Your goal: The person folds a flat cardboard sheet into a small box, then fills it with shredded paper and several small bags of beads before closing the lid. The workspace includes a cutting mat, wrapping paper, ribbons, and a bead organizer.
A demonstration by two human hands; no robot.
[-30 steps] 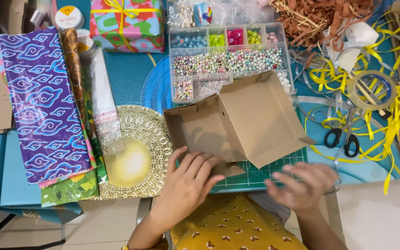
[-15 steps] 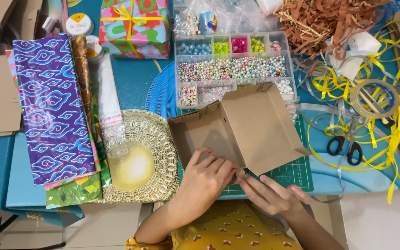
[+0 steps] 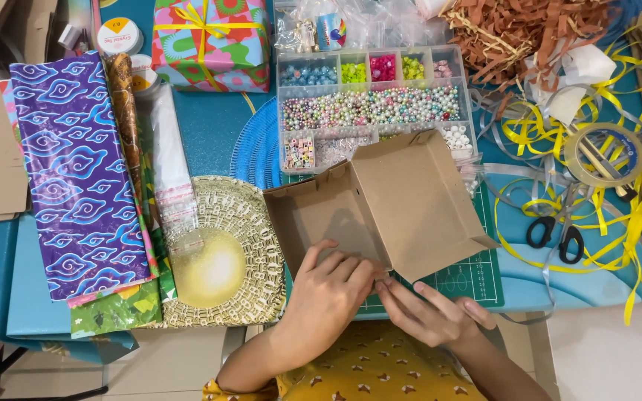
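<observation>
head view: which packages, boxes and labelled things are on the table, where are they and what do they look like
Cardboard box: centre, brown, open, both hands at its near edge.
Wrapped gift: top, left of centre; pink-green paper, yellow ribbon.
Bead organiser: behind the box, clear compartments of coloured beads.
Round tin: top left, white labelled lid.
Wrapping paper: left, folded, purple with cloud pattern.
Left hand and right hand pinch a flap.

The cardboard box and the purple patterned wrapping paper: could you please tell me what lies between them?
In the head view, a gold doily and a clear plastic sleeve lie between the cardboard box and the purple wrapping paper.
</observation>
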